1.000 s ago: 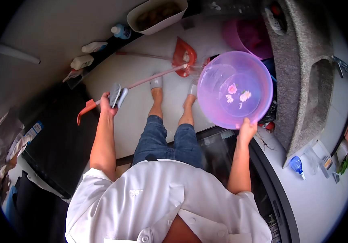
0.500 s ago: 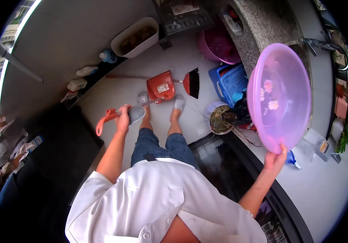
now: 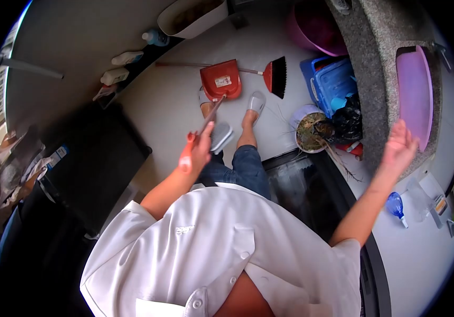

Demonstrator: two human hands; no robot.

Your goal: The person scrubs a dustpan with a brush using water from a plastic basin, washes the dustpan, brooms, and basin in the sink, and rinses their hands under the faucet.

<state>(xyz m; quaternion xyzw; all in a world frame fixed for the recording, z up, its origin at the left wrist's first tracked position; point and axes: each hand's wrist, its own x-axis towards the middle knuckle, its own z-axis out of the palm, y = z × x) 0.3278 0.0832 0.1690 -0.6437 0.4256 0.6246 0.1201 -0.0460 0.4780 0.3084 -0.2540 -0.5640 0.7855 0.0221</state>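
Note:
My left hand [image 3: 201, 150] is closed around the red-ended handle of a long-handled red dustpan [image 3: 228, 72], whose pan is down by my feet. A grey brush-like piece with a pale rim [image 3: 221, 137] sticks out beside the same hand; its grip is hidden. My right hand [image 3: 399, 147] is raised at the near side of a pink-purple basin [image 3: 416, 95], its fingers loosely apart and holding nothing. The basin is tilted in the recess of the stone counter. A red broom [image 3: 275, 77] with black bristles lies on the floor beyond the dustpan.
A blue crate [image 3: 334, 79], a potted plant [image 3: 311, 131] and a black bag [image 3: 346, 122] stand against the counter [image 3: 370, 68]. Bottles [image 3: 156, 37] and a white planter [image 3: 198, 24] line the left wall. Close to my legs is a dark glass-topped unit [image 3: 301, 182].
The basin has gone from my right hand into the counter recess, and that hand has let go. My left hand has moved right and closer to my body with the dustpan handle.

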